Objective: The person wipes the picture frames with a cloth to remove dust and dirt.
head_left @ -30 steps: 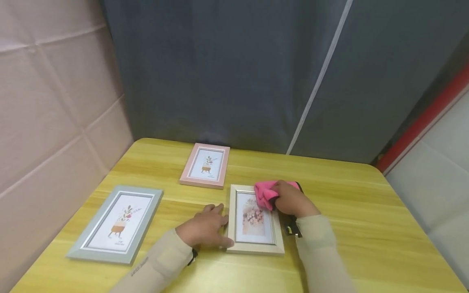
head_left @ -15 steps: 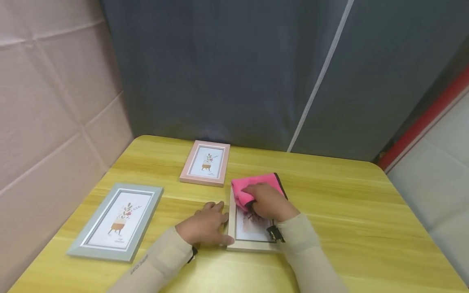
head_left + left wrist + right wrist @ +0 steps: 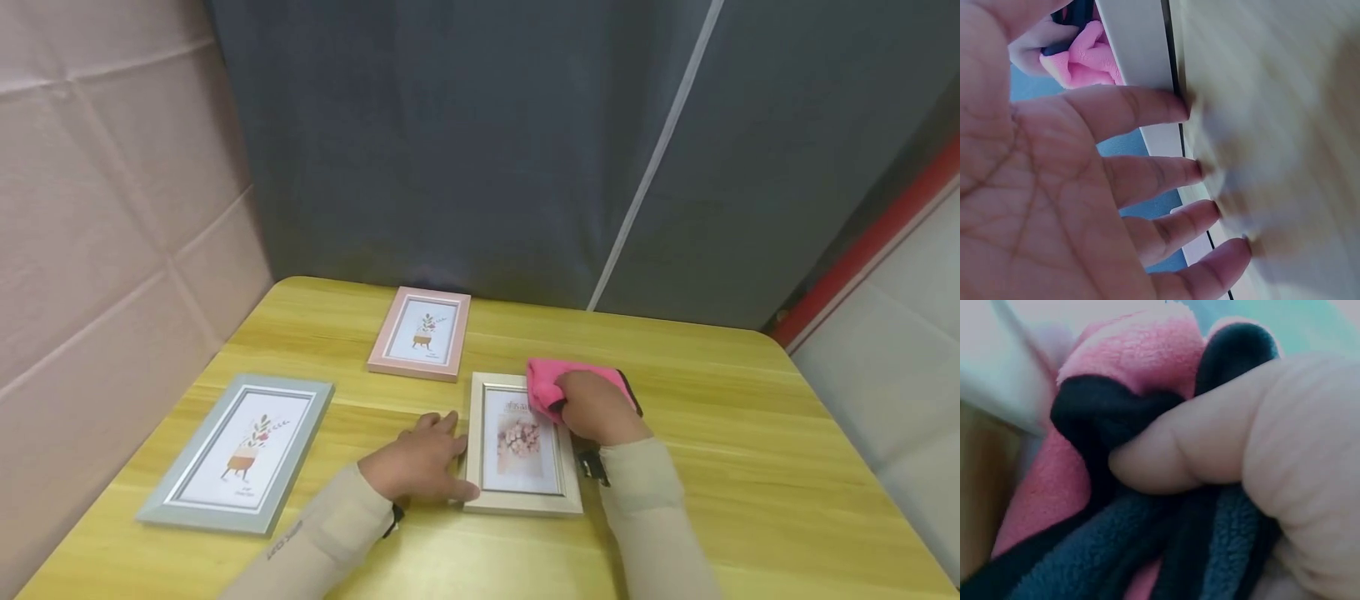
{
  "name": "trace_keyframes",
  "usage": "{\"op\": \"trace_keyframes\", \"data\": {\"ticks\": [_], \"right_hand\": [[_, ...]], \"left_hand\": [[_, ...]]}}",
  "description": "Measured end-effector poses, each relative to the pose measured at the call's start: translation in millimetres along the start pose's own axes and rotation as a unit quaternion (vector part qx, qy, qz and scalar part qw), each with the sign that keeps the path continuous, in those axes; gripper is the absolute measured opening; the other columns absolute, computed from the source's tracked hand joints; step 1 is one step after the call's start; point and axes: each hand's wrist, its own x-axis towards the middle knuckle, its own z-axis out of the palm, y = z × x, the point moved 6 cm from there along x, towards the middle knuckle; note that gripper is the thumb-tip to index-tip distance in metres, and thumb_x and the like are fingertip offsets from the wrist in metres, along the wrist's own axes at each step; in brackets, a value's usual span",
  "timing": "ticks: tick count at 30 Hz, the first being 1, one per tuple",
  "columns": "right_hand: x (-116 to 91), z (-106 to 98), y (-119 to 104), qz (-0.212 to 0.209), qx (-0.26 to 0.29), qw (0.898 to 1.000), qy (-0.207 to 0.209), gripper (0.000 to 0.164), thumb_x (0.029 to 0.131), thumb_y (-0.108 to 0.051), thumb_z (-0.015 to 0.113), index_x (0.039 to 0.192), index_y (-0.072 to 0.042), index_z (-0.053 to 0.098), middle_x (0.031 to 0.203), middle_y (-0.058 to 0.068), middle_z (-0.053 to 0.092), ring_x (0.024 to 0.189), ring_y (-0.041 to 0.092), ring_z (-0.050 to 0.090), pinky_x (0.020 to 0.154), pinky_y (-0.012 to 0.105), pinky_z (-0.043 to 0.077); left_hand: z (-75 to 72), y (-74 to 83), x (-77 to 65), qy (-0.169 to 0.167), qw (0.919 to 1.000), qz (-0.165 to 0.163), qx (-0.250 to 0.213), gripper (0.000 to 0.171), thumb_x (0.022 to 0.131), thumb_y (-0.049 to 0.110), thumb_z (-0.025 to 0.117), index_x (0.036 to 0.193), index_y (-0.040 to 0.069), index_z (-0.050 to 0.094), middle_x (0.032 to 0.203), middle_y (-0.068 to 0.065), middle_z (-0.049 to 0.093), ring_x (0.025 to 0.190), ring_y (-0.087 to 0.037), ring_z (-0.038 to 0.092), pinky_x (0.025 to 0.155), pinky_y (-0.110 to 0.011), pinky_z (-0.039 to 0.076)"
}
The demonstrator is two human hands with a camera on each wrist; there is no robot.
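Note:
A cream picture frame [image 3: 568, 492] with a pink flower print lies flat on the wooden table [image 3: 720, 467]. My right hand [image 3: 600, 408] grips a folded pink cloth [image 3: 547, 383] with dark edging over the frame's upper right corner. Close up in the right wrist view, the thumb presses into the bunched cloth [image 3: 1141, 356]. At the frame's left side rests my left hand [image 3: 420, 462], fingers spread, thumb at its lower left corner. The left wrist view shows that hand's palm [image 3: 1029, 169] and fingertips down on the table beside the frame's edge.
A pink picture frame [image 3: 382, 358] lies farther back, near the dark curtain [image 3: 450, 150]. On the left is a larger pale green frame [image 3: 296, 467]. A light cloth wall [image 3: 112, 250] stands at the left, and a red strip [image 3: 877, 242] runs along the right.
My right hand swept the cloth left across the top of the cream frame, then back to its upper right corner. The left hand and the frames stay in place.

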Motion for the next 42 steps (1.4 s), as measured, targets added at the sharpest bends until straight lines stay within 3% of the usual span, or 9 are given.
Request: {"op": "trace_keyframes", "data": {"ticks": [4, 11, 16, 20, 24, 31, 35, 40, 42], "right_hand": [[4.5, 6.7, -5.5, -0.006, 0.010, 1.000, -0.006, 0.015, 0.088, 0.001, 0.066, 0.081, -0.013, 0.064, 0.076, 0.002, 0.057, 0.073, 0.020, 0.053, 0.075, 0.037, 0.047], [9.9, 17.9, -37.1, -0.095, 0.010, 0.995, 0.025, 0.027, 0.080, 0.008, 0.067, 0.083, -0.019, 0.066, 0.077, -0.004, 0.060, 0.077, 0.018, 0.054, 0.083, 0.038, 0.050], [10.7, 22.1, -50.6, -0.135, 0.021, 0.990, 0.028, 0.034, 0.080, 0.009, 0.067, 0.095, -0.022, 0.072, 0.086, -0.008, 0.065, 0.085, 0.016, 0.059, 0.091, 0.039, 0.050], [7.4, 16.3, -45.8, -0.109, 0.041, 0.993, 0.014, 0.033, 0.082, 0.009, 0.065, 0.095, -0.021, 0.071, 0.086, -0.007, 0.064, 0.082, 0.016, 0.057, 0.086, 0.037, 0.050], [1.5, 3.6, -29.4, -0.061, 0.021, 0.998, 0.014, 0.023, 0.084, 0.008, 0.063, 0.084, -0.015, 0.064, 0.078, -0.001, 0.058, 0.075, 0.020, 0.053, 0.077, 0.037, 0.048], [0.0, 0.5, -6.0, 0.000, 0.002, 1.000, -0.004, 0.012, 0.088, 0.000, 0.066, 0.083, -0.011, 0.065, 0.076, 0.003, 0.058, 0.073, 0.022, 0.053, 0.075, 0.038, 0.047], [4.0, 7.9, -15.8, -0.022, 0.010, 1.000, -0.005, 0.014, 0.086, 0.003, 0.067, 0.087, -0.011, 0.068, 0.079, 0.002, 0.060, 0.075, 0.020, 0.053, 0.080, 0.038, 0.049], [7.9, 16.7, -36.2, -0.082, 0.014, 0.996, 0.016, 0.025, 0.082, 0.009, 0.068, 0.087, -0.016, 0.068, 0.079, -0.002, 0.060, 0.077, 0.018, 0.053, 0.084, 0.037, 0.050], [8.4, 19.8, -43.8, -0.102, 0.014, 0.995, 0.019, 0.027, 0.082, 0.008, 0.068, 0.092, -0.017, 0.070, 0.086, -0.002, 0.065, 0.085, 0.019, 0.060, 0.090, 0.038, 0.050]], "left_hand": [[0.2, -0.6, -1.2, -0.005, 1.0000, 0.000, 0.003, 0.080, 0.083, 0.054, 0.073, 0.143, 0.004, 0.053, 0.158, -0.023, 0.026, 0.144, -0.046, 0.022, 0.109, -0.067, 0.025], [0.6, -1.0, -1.3, -0.008, 0.9998, 0.006, 0.017, 0.080, 0.084, 0.055, 0.071, 0.143, 0.004, 0.052, 0.158, -0.023, 0.026, 0.143, -0.045, 0.023, 0.109, -0.066, 0.026], [0.0, 0.2, -0.4, -0.005, 0.9997, 0.009, 0.021, 0.079, 0.084, 0.055, 0.071, 0.142, 0.004, 0.054, 0.158, -0.023, 0.028, 0.143, -0.045, 0.024, 0.109, -0.065, 0.027], [-0.6, 0.4, -1.2, -0.005, 0.9999, 0.003, 0.013, 0.080, 0.083, 0.054, 0.072, 0.142, 0.003, 0.053, 0.157, -0.024, 0.028, 0.143, -0.045, 0.023, 0.110, -0.065, 0.026], [0.0, -0.6, -1.9, -0.008, 1.0000, -0.003, 0.001, 0.082, 0.083, 0.053, 0.072, 0.144, 0.003, 0.050, 0.158, -0.023, 0.025, 0.145, -0.045, 0.021, 0.111, -0.065, 0.024], [0.7, -0.5, -1.7, -0.006, 1.0000, 0.003, 0.001, 0.082, 0.083, 0.053, 0.072, 0.144, 0.003, 0.051, 0.158, -0.024, 0.026, 0.144, -0.046, 0.022, 0.110, -0.066, 0.025], [0.4, -0.3, -1.8, -0.005, 0.9999, 0.005, 0.007, 0.081, 0.083, 0.054, 0.072, 0.144, 0.004, 0.051, 0.158, -0.024, 0.027, 0.144, -0.045, 0.022, 0.110, -0.066, 0.025], [0.4, -0.9, -0.8, -0.007, 0.9999, 0.005, 0.013, 0.081, 0.084, 0.055, 0.071, 0.144, 0.004, 0.051, 0.158, -0.023, 0.026, 0.144, -0.045, 0.021, 0.110, -0.065, 0.025], [0.3, -0.8, -0.1, -0.007, 0.9998, 0.007, 0.016, 0.081, 0.084, 0.055, 0.071, 0.143, 0.004, 0.052, 0.158, -0.023, 0.027, 0.144, -0.045, 0.022, 0.110, -0.065, 0.026]]}}
